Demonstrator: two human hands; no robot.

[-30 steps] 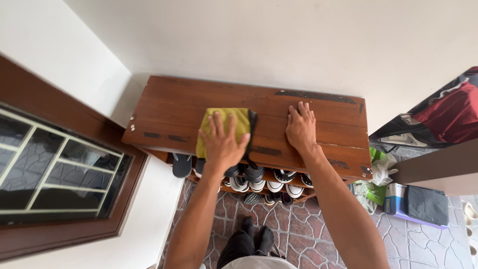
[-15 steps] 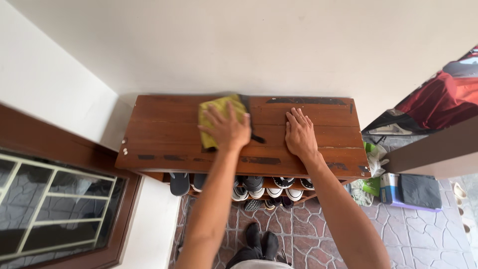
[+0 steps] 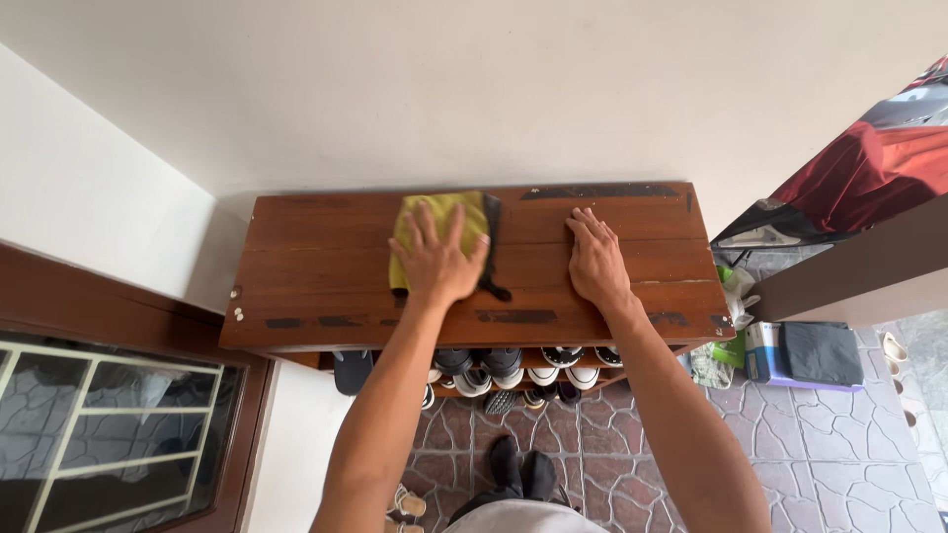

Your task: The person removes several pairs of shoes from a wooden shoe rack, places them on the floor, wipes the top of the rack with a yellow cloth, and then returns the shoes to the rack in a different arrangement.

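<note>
Here, viewed from above: one wooden shoe rack [image 3: 316, 286] stands against a pale wall, and its flat top serves as the worktop. One yellow-green cloth [image 3: 434, 219] with a dark edge lies on that top, toward the back and a little left of centre. Two hands appear, both belonging to the person wearing the camera. The left hand [image 3: 437, 259] is spread open, fingers splayed, and presses palm-down on the cloth, covering its lower part. The right hand [image 3: 595, 259] is likewise open and flat, fingers close together, resting directly on the bare wood to the right of the cloth, apart from it. Neither hand grips anything. Below the top, one shelf row of shoes [image 3: 513, 365] is visible, several pairs of dark and light footwear side by side; the exact count cannot be told. One blue-and-white box [image 3: 762, 350] with a dark flat item [image 3: 822, 353] on it lies on the tiled floor [image 3: 839, 434] to the right of the rack.
</note>
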